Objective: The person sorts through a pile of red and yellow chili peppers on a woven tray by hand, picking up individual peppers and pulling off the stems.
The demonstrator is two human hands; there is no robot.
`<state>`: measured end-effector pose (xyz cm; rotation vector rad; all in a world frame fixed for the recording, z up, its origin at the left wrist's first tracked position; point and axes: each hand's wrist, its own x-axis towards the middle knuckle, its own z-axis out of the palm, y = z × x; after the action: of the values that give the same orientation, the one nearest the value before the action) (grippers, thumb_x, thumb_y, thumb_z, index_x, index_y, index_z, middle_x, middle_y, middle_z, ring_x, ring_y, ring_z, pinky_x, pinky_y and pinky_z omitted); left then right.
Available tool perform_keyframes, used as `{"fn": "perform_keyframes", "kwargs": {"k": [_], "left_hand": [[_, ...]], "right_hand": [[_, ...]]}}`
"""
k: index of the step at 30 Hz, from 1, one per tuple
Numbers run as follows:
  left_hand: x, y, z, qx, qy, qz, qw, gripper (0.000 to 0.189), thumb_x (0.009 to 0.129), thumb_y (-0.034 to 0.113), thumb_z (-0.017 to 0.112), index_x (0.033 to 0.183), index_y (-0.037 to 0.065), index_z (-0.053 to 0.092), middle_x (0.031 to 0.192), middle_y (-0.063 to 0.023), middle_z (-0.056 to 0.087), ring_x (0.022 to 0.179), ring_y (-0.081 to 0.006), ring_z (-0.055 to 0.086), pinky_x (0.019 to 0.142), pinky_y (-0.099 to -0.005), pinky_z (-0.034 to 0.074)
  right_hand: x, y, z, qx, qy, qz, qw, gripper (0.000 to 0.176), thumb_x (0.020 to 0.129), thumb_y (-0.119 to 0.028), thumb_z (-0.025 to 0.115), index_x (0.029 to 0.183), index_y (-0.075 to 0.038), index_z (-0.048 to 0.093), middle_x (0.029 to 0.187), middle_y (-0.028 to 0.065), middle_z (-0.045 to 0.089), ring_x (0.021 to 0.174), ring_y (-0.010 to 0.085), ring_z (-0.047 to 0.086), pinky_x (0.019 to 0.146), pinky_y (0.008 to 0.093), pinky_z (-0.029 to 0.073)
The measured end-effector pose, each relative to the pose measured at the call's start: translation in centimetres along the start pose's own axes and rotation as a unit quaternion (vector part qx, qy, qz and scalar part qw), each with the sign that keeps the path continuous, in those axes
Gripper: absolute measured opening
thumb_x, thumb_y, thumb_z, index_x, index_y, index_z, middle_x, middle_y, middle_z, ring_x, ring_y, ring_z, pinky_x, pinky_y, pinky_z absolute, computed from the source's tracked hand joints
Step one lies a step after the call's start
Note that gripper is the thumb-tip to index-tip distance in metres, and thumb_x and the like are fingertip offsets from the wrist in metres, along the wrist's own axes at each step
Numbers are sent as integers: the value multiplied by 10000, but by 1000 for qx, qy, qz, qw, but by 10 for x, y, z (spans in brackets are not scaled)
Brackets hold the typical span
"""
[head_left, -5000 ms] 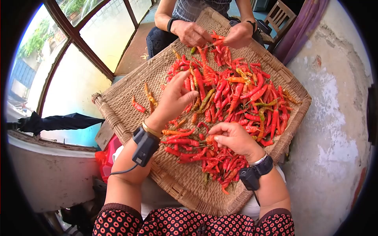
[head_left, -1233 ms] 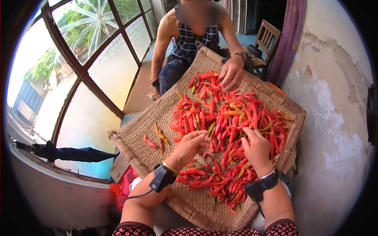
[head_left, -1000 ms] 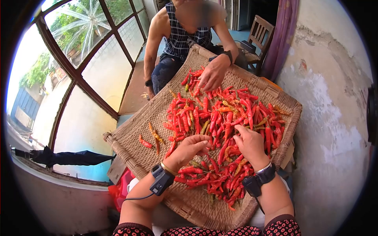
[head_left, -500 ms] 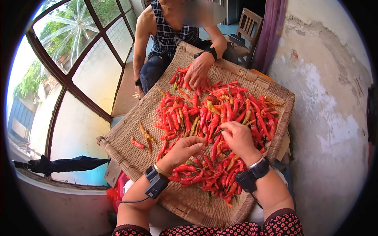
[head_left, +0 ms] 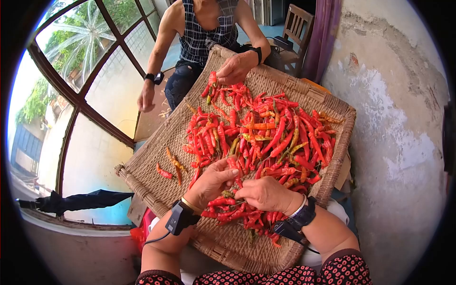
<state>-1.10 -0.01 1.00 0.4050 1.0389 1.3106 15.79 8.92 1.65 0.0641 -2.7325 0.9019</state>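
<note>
A woven tray (head_left: 156,185) rests across my lap, heaped with red, orange and greenish chilli peppers (head_left: 266,128). My left hand (head_left: 211,183) and my right hand (head_left: 263,194) meet over the near part of the heap, fingertips pinched together on one red chilli (head_left: 232,176). A smaller pile of chillies (head_left: 237,216) lies under my hands near the tray's front edge. Both wrists wear black bands with devices.
A person in a checked top sits across the tray; one hand (head_left: 235,69) grips chillies at the far edge, the other (head_left: 146,97) hangs beside the tray. A few loose chillies (head_left: 171,166) lie left. Window left, plaster wall right, wooden chair (head_left: 297,23) behind.
My right hand pulled back from the middle of the heap to meet my left hand near the front. The other person's hand rose from the chillies to the far edge.
</note>
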Motion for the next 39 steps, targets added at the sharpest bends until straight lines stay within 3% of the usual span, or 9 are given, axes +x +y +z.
{"fn": "perform_keyframes", "kwargs": {"k": [4,5,8,11,20,29,31,33,39], "left_hand": [[1,12,-5,19,57,30,998,448,828,92,558,1230,37,368,790,-13,574,560,-60,468,528,-183,403],[3,18,-6,17,58,31,998,448,828,92,558,1230,37,368,790,-13,574,560,-60,468,528,-183,403],[11,34,-11,-144,70,221,962,279,871,74,473,1142,32,418,973,-72,570,826,-152,590,660,-234,483],[12,38,-19,-152,56,258,952,324,886,109,448,1186,-5,401,1070,-131,556,959,-226,573,763,-290,495],[7,1,-2,181,-20,28,983,328,871,140,505,1169,8,461,1030,-80,584,856,-135,576,765,-269,469],[-9,-9,23,406,-65,137,901,403,834,107,573,1210,80,431,816,9,561,715,-38,507,625,-200,441],[-4,-13,17,367,-86,96,921,344,833,128,580,1153,70,469,780,24,547,673,-29,481,592,-194,421],[-1,-15,11,326,-108,55,937,290,832,150,587,1096,59,506,744,40,532,631,-20,456,559,-189,401],[-2,4,0,271,-99,-24,957,154,825,212,598,783,69,558,629,67,500,538,-15,426,468,-175,351]], "right_hand": [[-2,-7,-21,110,75,123,983,332,760,-208,589,1079,-126,543,939,100,603,756,253,604,631,336,496],[-1,-1,-23,41,182,97,978,318,757,-202,592,1057,-113,534,888,98,593,733,270,599,619,358,493],[-8,15,-34,-101,187,154,965,293,764,-172,579,1037,-90,511,909,105,553,712,293,587,614,380,484],[-11,32,-27,-187,164,213,945,262,761,-102,545,1015,-71,492,909,125,492,694,305,572,599,395,474],[-12,42,-18,-261,109,208,936,114,729,-22,515,836,-55,503,849,141,448,680,306,556,579,408,461],[7,4,-15,124,207,163,957,158,735,-61,587,889,-59,552,764,81,525,606,217,559,520,317,458],[7,4,-8,250,231,159,927,156,777,-70,579,927,-37,547,745,30,543,567,108,529,481,244,433],[5,0,-13,538,179,270,778,138,830,-93,538,941,-11,536,731,1,549,522,52,502,462,181,393],[4,14,-20,470,214,283,808,202,860,-166,502,991,-13,524,761,6,554,548,36,500,473,169,392]]}}
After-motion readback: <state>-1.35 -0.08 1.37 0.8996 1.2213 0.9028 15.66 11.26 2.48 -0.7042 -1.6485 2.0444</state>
